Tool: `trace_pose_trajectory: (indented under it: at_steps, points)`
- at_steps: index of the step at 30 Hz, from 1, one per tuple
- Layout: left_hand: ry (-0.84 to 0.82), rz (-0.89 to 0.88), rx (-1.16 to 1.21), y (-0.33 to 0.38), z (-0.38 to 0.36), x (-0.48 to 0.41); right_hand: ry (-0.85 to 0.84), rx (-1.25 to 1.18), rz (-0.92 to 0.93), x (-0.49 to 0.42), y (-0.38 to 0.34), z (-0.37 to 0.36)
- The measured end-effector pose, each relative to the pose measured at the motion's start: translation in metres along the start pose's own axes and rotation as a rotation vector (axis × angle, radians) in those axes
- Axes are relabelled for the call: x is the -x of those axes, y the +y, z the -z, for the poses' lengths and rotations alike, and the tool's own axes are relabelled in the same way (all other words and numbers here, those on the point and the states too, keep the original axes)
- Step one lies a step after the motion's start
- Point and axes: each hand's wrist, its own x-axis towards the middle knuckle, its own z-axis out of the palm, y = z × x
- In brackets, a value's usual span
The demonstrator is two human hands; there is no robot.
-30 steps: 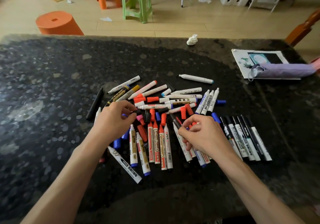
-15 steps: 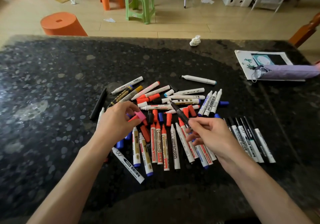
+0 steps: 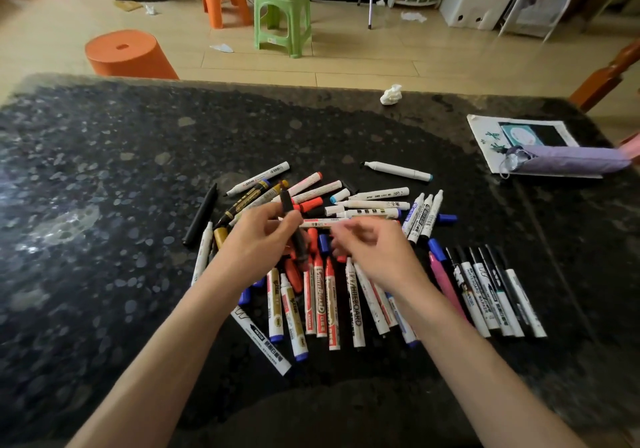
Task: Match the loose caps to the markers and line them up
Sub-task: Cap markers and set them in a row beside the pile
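Head view: our left hand [image 3: 263, 239] grips a dark marker [image 3: 286, 201], tilted above the heap of markers [image 3: 374, 204] and loose caps [image 3: 446, 218] on the speckled surface [image 3: 104, 205]. Our right hand [image 3: 377, 253] hovers just beside it, blurred, so we cannot tell whether it holds anything. Black-tipped markers [image 3: 491, 295] lie in a row on the right.

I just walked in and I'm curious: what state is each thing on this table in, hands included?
left hand, grips the black marker.
right hand, blurred, hold unclear.
black-capped markers, capped, lined up side by side.
pink marker, lying beside that row.
far white marker, uncapped, apart from the pile.
blue cap, loose.
umbrella, folded.
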Motion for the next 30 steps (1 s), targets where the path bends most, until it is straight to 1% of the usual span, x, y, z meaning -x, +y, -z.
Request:
trace_pose_trajectory:
  at_steps: [2, 3, 4, 6, 8, 12, 14, 16, 19, 23, 28, 30]
  points:
    - [0.076, -0.07, -0.19, 0.0, 0.002, 0.0, 0.231, 0.164, 0.116, -0.028, 0.003, 0.006]
    - [0.106, -0.109, -0.287, 0.0, 0.002, 0.0, 0.322, 0.229, 0.145, -0.044, 0.006, 0.009]
    - [0.123, -0.139, -0.35, 0.001, 0.001, 0.001, 0.389, 0.294, 0.156, -0.059, 0.01, 0.011]
    - [0.117, -0.158, -0.378, 0.003, 0.002, 0.003, 0.461, 0.415, 0.165, -0.088, 0.016, 0.012]
    - [0.095, -0.164, -0.389, 0.002, 0.005, 0.003, 0.475, 0.542, 0.16, -0.11, 0.02, 0.011]
    - [0.048, -0.196, -0.413, 0.001, 0.01, 0.0, 0.408, 0.755, 0.113, -0.133, 0.018, 0.005]
    - [0.028, -0.191, -0.39, 0.0, 0.01, -0.002, 0.401, 0.809, 0.086, -0.138, 0.014, 0.001]
    - [0.012, -0.179, -0.386, 0.0, 0.011, -0.002, 0.403, 0.795, 0.038, -0.141, 0.01, 0.0]
    - [0.015, -0.172, -0.395, -0.002, 0.015, -0.002, 0.415, 0.648, 0.007, -0.135, 0.006, 0.006]
    - [0.029, -0.148, -0.326, -0.007, 0.021, -0.005, 0.356, 0.119, -0.045, -0.088, -0.007, 0.017]
    - [-0.087, -0.193, -0.411, -0.001, 0.017, -0.001, 0.16, -0.403, -0.226, -0.001, -0.024, 0.03]
    - [-0.113, -0.194, -0.442, 0.002, 0.013, 0.001, 0.148, -0.511, -0.24, 0.022, -0.025, 0.035]
